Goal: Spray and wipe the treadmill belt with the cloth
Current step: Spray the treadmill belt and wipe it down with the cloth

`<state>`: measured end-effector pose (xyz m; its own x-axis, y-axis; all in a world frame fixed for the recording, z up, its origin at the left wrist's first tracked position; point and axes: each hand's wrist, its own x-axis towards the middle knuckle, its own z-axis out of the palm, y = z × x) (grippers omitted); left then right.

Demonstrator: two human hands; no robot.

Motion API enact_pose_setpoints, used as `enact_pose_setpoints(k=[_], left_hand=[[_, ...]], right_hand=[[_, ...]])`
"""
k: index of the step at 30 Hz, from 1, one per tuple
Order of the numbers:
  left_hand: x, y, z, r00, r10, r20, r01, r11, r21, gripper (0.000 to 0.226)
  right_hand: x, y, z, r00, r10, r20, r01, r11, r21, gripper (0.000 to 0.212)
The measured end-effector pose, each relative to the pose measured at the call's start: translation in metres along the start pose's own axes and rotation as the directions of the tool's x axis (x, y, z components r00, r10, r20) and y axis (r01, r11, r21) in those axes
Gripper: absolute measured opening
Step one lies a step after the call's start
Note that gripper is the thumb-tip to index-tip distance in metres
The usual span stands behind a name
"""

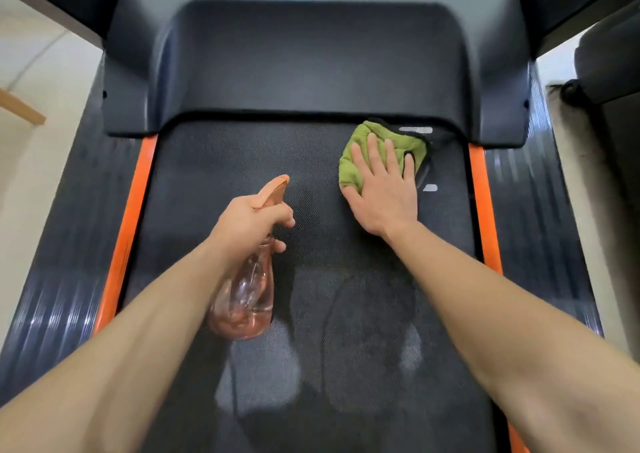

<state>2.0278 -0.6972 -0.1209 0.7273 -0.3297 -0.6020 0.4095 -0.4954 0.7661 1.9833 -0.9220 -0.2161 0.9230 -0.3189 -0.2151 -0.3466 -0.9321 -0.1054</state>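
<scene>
Head view:
Right hand [382,189]: fingers spread flat, pressing the green cloth [381,142] onto the treadmill belt [214,161], far right, near the motor cover [311,64].
Left hand [251,220]: fingers wrapped around the spray bottle [246,296], above the belt.

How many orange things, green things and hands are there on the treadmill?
Orange: 3, the spray bottle, the left stripe and the right stripe along the treadmill belt
Green: 1, the cloth
Hands: 2, the left hand holding the bottle, the right hand flat on the cloth
Total: 6
</scene>
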Motion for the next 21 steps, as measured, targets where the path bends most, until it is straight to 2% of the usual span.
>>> enact_pose_setpoints(k=[2,5,8,10,13,16,18,21], left_hand=[[-0.001,0.000,-0.006,1.000,-0.009,-0.013,0.009,1.000,0.010,0.021],[-0.002,-0.001,-0.011,1.000,-0.022,-0.016,0.022,0.999,0.038,0.017],[-0.003,-0.001,-0.008,1.000,-0.009,-0.019,0.011,0.998,0.055,0.019],[-0.002,-0.003,-0.005,1.000,-0.010,-0.019,0.011,0.999,0.050,0.022],[-0.002,-0.007,0.003,1.000,-0.023,-0.016,0.024,0.998,0.062,0.026],[-0.004,-0.008,0.013,0.999,-0.030,0.027,0.027,0.996,0.086,0.051],[-0.004,-0.007,0.020,0.998,-0.042,0.042,0.037,0.993,0.111,0.057],[-0.003,-0.005,0.035,0.994,-0.052,0.093,0.039,0.990,0.136,0.051]], right_hand=[[-0.038,-0.019,0.010,0.983,-0.183,0.008,0.183,0.982,-0.052,0.079],[-0.128,-0.031,0.033,0.874,-0.478,0.088,0.483,0.874,-0.053,0.088],[-0.148,-0.014,0.040,0.782,-0.608,0.138,0.619,0.783,-0.057,0.087],[-0.111,-0.003,0.031,0.833,-0.538,0.131,0.551,0.830,-0.091,0.083],[-0.037,0.017,0.005,0.962,-0.260,0.084,0.266,0.961,-0.074,0.079],[-0.012,0.036,-0.004,1.000,-0.014,0.024,0.014,1.000,-0.019,0.077],[-0.040,0.031,0.003,1.000,0.026,-0.017,-0.026,1.000,0.004,0.079],[-0.124,0.020,0.025,0.995,-0.094,-0.026,0.094,0.996,0.007,0.084]])
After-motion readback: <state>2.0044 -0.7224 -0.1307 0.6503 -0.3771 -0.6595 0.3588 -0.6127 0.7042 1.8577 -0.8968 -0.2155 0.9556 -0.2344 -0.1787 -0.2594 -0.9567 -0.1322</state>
